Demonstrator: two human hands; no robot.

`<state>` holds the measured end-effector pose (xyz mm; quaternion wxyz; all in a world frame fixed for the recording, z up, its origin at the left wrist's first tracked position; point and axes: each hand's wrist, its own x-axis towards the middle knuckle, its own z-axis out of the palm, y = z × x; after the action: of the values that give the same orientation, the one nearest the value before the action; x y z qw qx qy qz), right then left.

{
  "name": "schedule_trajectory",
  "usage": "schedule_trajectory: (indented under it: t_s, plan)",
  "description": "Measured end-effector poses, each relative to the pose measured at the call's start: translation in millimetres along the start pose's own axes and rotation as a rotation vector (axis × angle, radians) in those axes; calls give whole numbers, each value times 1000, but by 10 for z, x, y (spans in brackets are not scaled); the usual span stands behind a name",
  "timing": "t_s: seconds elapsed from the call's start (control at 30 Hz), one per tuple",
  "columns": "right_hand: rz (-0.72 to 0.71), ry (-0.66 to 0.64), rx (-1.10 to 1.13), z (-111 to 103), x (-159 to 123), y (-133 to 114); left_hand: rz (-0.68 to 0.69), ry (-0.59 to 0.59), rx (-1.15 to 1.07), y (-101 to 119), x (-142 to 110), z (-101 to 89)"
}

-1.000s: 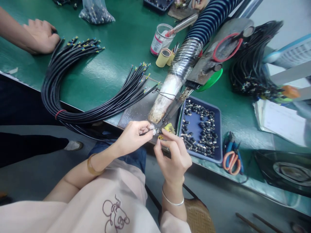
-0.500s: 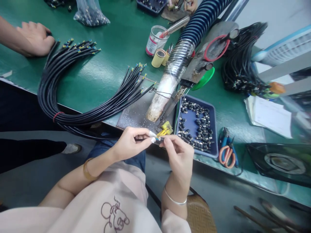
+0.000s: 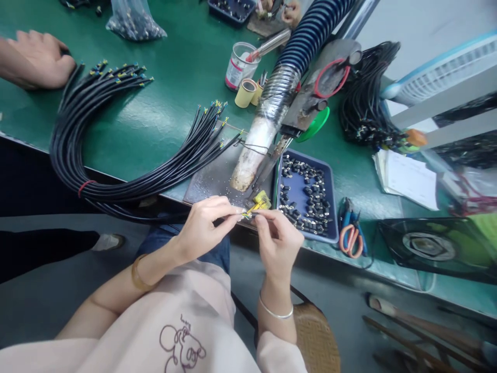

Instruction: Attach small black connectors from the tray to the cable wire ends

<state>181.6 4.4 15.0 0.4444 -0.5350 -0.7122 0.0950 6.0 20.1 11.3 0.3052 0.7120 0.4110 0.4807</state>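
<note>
Fingers drawn together since a second ago, the right hand (image 3: pixel 278 238) pinches a small dark piece (image 3: pixel 255 214); I see the left hand (image 3: pixel 205 225) pinching coloured wires (image 3: pixel 246 214) beside it.

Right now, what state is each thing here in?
Left hand: pinching colored wire ends
Right hand: pinching a small dark part
Cable bundle: curved, bound by a red band
Parts tray: lidless, holding loose black parts
Clear cup: upright, uncovered
Papers: loosely stacked
Plastic bag: part-filled, top out of view
</note>
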Motion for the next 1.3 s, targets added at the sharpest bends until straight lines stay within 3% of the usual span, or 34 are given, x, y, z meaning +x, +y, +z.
schedule_trajectory:
  t_s: [0.07,0.2,0.27,0.5,0.77,1.3]
  plan:
    - [28,58,22,12,-13,16,-26,15,-3,-21,8,10]
    - [24,327,187,28,-53,67,-60,45,2,-87,36,22]
    - [29,377,228,38,-79,103,-80,43,-2,-110,52,27]
    - [41,123,141,150,-119,160,-86,21,-5,-94,86,35]
    - [-27,202,191,228,-59,152,10,28,112,-89,112,30]
    - [-78,172,142,202,-5,154,-50,49,40,-65,131,28]
